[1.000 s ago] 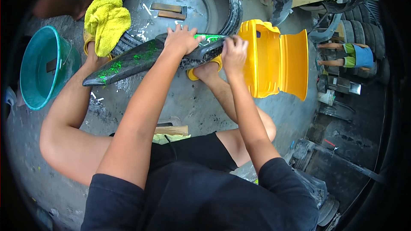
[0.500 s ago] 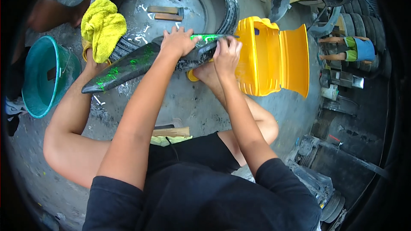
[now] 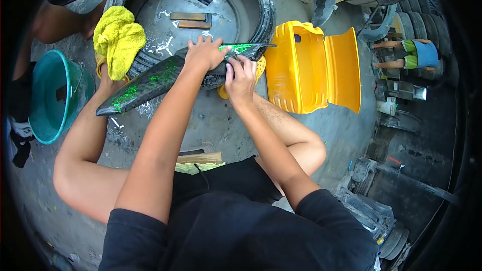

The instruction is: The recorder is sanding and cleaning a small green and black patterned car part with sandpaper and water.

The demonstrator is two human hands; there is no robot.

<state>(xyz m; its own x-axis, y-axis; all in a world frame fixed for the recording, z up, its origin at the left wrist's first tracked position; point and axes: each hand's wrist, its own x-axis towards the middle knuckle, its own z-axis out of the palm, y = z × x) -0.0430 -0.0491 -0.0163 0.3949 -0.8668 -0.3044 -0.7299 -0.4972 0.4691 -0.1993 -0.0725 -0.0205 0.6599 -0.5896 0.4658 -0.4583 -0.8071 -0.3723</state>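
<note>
A long, pointed dark panel with a woven carbon look and bright green patches [image 3: 145,86] rests across the front of a tyre [image 3: 269,17]. My left hand [image 3: 203,55] lies on its upper part with the fingers spread, pressing it. Close beside it, my right hand [image 3: 242,81] is at the panel's lower edge, its fingers bent and drawn together. What they pinch, if anything, is hidden by the fingers. The panel's thin tip [image 3: 266,45] sticks out to the right beyond both hands.
A yellow towel [image 3: 118,40] hangs at the tyre's left, near a teal bucket [image 3: 49,95]. Two wooden blocks [image 3: 193,24] lie inside the tyre. To the right stands a yellow plastic shell [image 3: 296,75]. Another person's leg [image 3: 65,22] is at the far left.
My right hand has slid left along the panel, away from its thin tip and closer to my left hand. My left hand stays spread on the panel.
</note>
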